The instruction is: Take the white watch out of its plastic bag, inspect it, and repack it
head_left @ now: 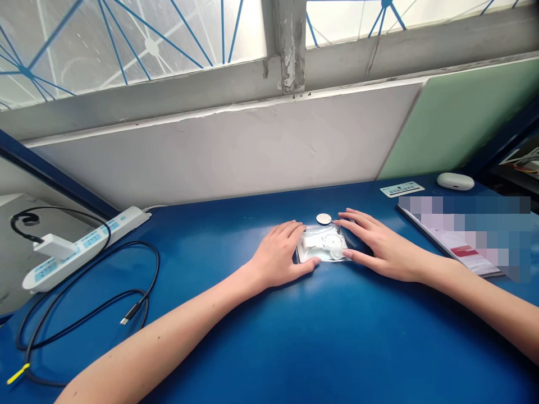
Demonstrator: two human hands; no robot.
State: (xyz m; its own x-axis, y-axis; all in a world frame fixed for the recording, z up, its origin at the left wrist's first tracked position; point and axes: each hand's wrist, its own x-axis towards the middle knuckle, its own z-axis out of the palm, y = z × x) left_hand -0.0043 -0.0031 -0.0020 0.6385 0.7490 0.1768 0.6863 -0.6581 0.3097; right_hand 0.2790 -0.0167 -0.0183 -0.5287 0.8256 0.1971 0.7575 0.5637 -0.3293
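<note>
A small clear plastic bag (320, 257) lies flat on the blue table, with a coiled white cable (334, 242) and a white block-like piece (312, 240) inside. My left hand (280, 252) rests along the bag's left side, fingers stretched out and thumb at its near edge. My right hand (381, 247) is at the right side, fingers spread, its thumb at the bag's near right corner. Just beyond the bag's far edge sits a round white disc (324, 219), close to my right fingertips. Whether the disc joins the cable, I cannot tell.
On the left are a white power strip (95, 241) with a plugged-in white charger (56, 247), and a looped black cable (158, 264). At the right lie a notebook (458, 241), a card (402, 189) and a white earbud case (455, 181). A wall panel (231, 151) borders the table's back.
</note>
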